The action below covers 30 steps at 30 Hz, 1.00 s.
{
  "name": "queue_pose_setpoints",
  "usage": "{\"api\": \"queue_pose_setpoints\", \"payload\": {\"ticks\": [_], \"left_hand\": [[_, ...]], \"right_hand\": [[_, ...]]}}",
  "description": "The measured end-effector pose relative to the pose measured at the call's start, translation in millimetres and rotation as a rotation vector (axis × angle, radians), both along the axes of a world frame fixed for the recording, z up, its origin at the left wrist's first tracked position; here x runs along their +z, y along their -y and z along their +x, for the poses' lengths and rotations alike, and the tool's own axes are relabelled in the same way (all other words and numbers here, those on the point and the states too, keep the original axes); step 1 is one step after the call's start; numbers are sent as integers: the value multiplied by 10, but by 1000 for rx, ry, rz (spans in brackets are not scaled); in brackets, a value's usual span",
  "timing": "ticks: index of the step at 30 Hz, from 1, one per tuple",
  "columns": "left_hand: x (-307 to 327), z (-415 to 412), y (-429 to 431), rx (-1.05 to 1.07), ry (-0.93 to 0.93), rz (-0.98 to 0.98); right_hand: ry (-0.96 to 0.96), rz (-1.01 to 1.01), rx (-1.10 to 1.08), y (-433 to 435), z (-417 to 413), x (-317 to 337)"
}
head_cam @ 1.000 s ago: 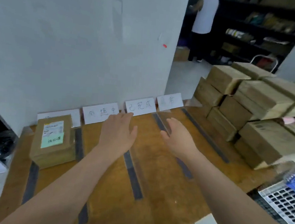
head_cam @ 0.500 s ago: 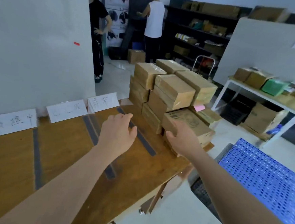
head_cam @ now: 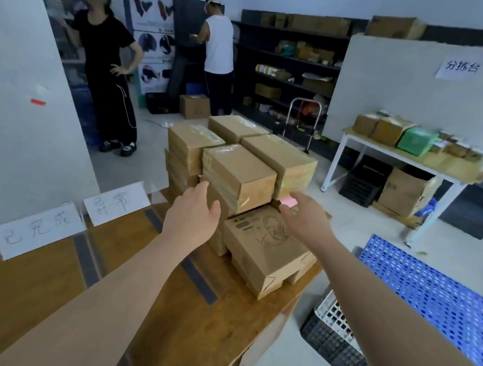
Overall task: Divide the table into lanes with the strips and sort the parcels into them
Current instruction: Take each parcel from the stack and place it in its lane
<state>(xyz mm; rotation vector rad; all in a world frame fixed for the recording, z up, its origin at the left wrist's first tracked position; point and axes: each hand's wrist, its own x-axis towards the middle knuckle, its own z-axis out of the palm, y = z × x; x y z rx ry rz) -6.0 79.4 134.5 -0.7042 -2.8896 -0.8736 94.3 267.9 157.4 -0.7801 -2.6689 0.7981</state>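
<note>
Parcels [head_cam: 238,171] stacked, brown cardboard, tape-glossy, left hand [head_cam: 192,219] and right hand [head_cam: 307,217] spread wide, holding nothing

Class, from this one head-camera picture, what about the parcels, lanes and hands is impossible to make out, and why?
1. Head view: lanes at the left of the table are cut off by the picture edge.
2. Head view: the pink note is partly covered by the right hand; any writing is unreadable.
3. Head view: lower parcels of the stack hide behind the left hand.
4. Head view: labels on the far parcels are too small.
</note>
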Motion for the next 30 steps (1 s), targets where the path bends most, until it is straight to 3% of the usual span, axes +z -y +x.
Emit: {"api": "queue_pose_setpoints", "payload": {"ticks": [9, 20, 23, 27, 30], "left_hand": [[59, -649, -605, 87, 327, 129], [-196, -778, -1014, 245, 864, 515], [-243, -750, -1070, 294, 883, 657], [-238, -597, -1088, 358, 803, 698], [-263, -417, -1035, 409, 734, 739]], "right_hand": [[-26, -84, 62, -343, -688, 58], [-21, -90, 222, -659, -946, -57], [-48, -85, 255, -723, -958, -73], [-103, -137, 294, -866, -945, -139], [-146, -292, 308, -953, -904, -215]]}}
